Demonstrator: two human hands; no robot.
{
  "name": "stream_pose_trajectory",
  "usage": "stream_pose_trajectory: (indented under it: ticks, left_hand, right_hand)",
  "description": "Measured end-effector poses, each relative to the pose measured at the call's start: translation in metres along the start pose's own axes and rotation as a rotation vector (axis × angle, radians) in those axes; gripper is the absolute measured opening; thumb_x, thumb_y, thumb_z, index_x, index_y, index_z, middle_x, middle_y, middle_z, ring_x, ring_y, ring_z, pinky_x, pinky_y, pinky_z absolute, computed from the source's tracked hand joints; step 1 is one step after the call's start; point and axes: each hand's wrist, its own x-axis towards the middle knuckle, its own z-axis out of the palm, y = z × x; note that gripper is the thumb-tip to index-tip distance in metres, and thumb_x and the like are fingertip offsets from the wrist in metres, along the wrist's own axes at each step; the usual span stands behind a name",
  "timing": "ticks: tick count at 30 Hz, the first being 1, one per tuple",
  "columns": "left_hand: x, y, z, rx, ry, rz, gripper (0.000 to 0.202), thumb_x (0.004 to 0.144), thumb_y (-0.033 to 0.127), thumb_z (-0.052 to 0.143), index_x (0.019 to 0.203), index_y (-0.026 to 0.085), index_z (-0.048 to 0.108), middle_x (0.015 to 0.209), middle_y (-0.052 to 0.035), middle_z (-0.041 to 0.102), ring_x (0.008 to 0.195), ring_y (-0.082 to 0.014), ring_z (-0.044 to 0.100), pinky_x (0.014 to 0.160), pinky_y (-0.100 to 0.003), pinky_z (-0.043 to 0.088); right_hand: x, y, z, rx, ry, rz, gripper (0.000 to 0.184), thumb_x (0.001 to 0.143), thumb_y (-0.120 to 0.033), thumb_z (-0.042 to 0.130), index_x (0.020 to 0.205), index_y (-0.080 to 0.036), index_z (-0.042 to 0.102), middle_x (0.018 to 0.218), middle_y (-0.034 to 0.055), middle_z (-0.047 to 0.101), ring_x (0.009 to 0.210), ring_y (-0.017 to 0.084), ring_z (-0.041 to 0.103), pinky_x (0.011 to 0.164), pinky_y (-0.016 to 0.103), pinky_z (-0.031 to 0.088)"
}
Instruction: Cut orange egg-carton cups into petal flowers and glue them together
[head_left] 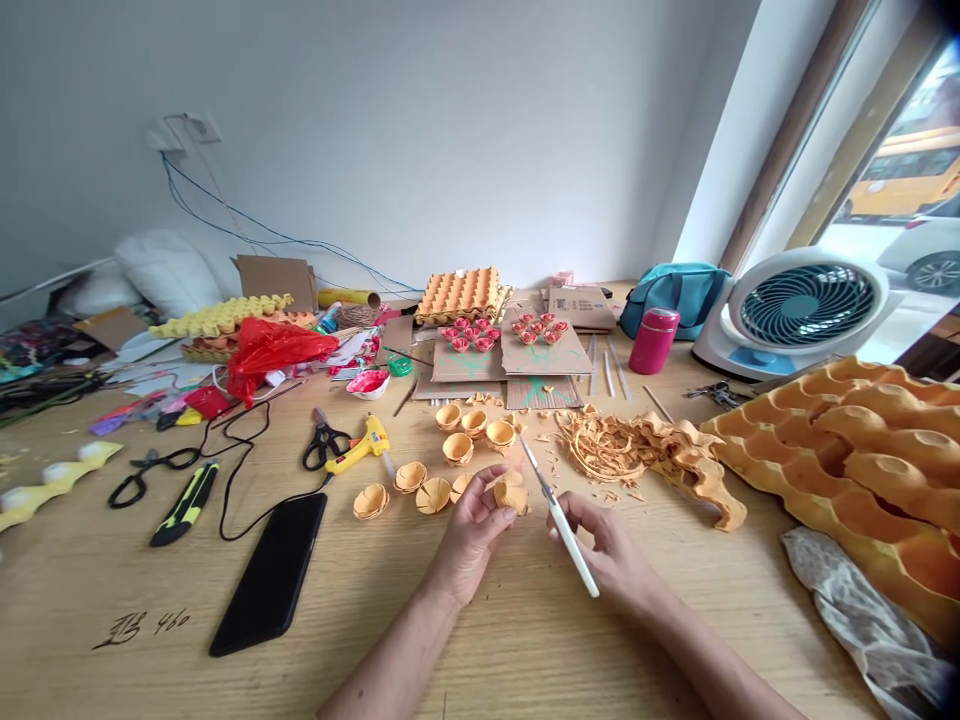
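Observation:
My left hand (477, 515) grips an orange egg-carton cup (511, 493) between thumb and fingers. In my right hand (604, 540) is a pair of scissors with white handles (571, 545), its blades pointing up and away, just right of the cup and apart from it. Beyond the left hand lie several cut cups, some slit into petals, such as a petal-cut cup (370, 502) and a plain round cup (500, 434). A heap of orange carton scraps (607, 447) lies beyond the right hand.
A yellow glue gun (361, 446), black scissors (325, 443), a utility knife (184, 503) and a phone (270, 572) lie left. Egg trays (847, 440) and a fan (802, 300) stand right. Cardboard pieces with red paper flowers (541, 328) and a pink bottle (654, 341) stand behind.

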Motion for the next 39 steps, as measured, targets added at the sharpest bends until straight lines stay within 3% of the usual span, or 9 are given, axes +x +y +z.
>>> stream_pose_trajectory:
  ticks: [6, 18, 27, 39]
  left_hand:
    - [0.002, -0.0007, -0.0036, -0.016, 0.029, 0.057, 0.053, 0.065, 0.023, 0.087, 0.113, 0.023, 0.064, 0.093, 0.0007, 0.066, 0.074, -0.009, 0.054, 0.07, -0.022, 0.043]
    - [-0.0002, 0.0043, -0.0038, -0.022, -0.009, 0.094, 0.047, 0.069, 0.026, 0.085, 0.111, 0.026, 0.064, 0.085, 0.0033, 0.062, 0.07, -0.0085, 0.05, 0.072, -0.023, 0.043]
    - [-0.0013, 0.0045, -0.0014, 0.122, 0.009, 0.173, 0.037, 0.07, 0.025, 0.082, 0.103, 0.025, 0.065, 0.09, 0.0015, 0.065, 0.086, -0.0155, 0.058, 0.082, -0.027, 0.043]
    - [-0.003, -0.001, 0.0029, 0.143, -0.028, 0.172, 0.035, 0.072, 0.023, 0.083, 0.101, 0.022, 0.063, 0.087, 0.0021, 0.063, 0.08, -0.0112, 0.055, 0.079, -0.023, 0.044]
  right_hand:
    - [0.0016, 0.0042, 0.0043, -0.161, -0.093, -0.034, 0.026, 0.093, -0.041, 0.059, 0.079, -0.02, 0.054, 0.074, -0.001, 0.056, 0.073, 0.017, 0.049, 0.07, 0.03, 0.038]
    - [0.0021, -0.0049, 0.0033, -0.145, -0.188, -0.027, 0.015, 0.093, -0.029, 0.055, 0.081, -0.02, 0.052, 0.073, -0.0026, 0.055, 0.069, 0.015, 0.05, 0.062, 0.027, 0.036]
    - [0.0011, -0.0047, 0.0039, -0.114, -0.179, -0.069, 0.019, 0.093, -0.036, 0.057, 0.081, -0.021, 0.056, 0.077, 0.0002, 0.06, 0.075, 0.018, 0.054, 0.068, 0.029, 0.042]
    - [0.0018, -0.0011, 0.0049, -0.161, -0.224, -0.102, 0.019, 0.095, -0.038, 0.046, 0.085, -0.022, 0.047, 0.088, 0.0046, 0.06, 0.085, 0.024, 0.052, 0.08, 0.038, 0.041]
